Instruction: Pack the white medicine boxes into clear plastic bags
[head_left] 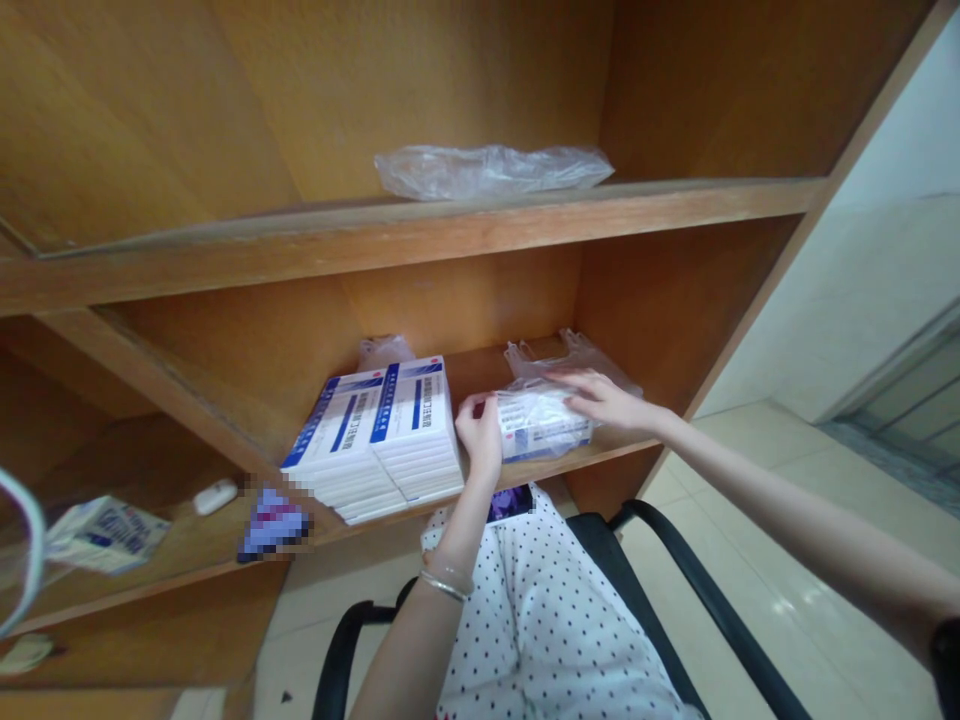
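On the lower wooden shelf [615,452] lies a plastic-wrapped bundle of white boxes [536,425]. My left hand [480,432] grips its left end, fingers curled around it. My right hand [606,400] rests flat on top of the bundle with fingers spread. To the left, touching my left hand's side, stand two stacks of white and blue boxes [379,440].
A crumpled clear plastic bag [491,168] lies on the upper shelf [450,235]. Another bag [574,355] sits behind the bundle. A small box [105,533] and a white object [215,495] lie in the left compartment. A black chair arm [675,560] curves below.
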